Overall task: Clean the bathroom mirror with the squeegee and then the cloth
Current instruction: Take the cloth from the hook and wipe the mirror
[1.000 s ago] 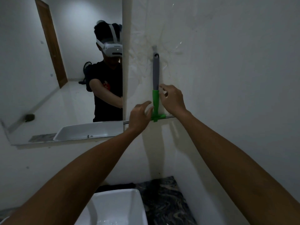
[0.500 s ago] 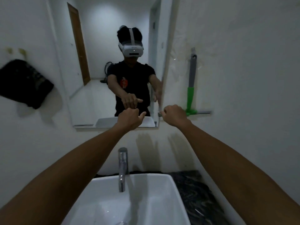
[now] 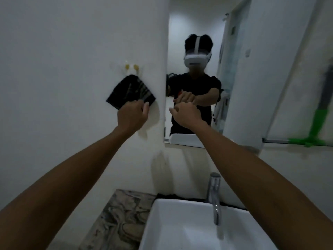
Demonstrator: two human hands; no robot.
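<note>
A dark cloth (image 3: 130, 92) hangs from wall hooks (image 3: 131, 67) left of the mirror (image 3: 230, 51). My left hand (image 3: 132, 115) is at the cloth's lower edge, fingers curled against it; whether they pinch it is unclear. My right hand (image 3: 185, 114) hovers in front of the mirror's lower left part, fingers loosely curled and holding nothing. The green and grey squeegee (image 3: 319, 121) hangs on the wall at the far right, blurred, its blade at the bottom. The mirror reflects a person wearing a white headset.
A white basin (image 3: 162, 222) sits below with a chrome tap (image 3: 215, 195) at its back. A marbled counter (image 3: 119, 217) lies left of the basin. White walls surround the mirror.
The view swung left, away from the squeegee. Both hands left the squeegee; my left hand moved over to the hanging cloth and my right hand followed in front of the mirror.
</note>
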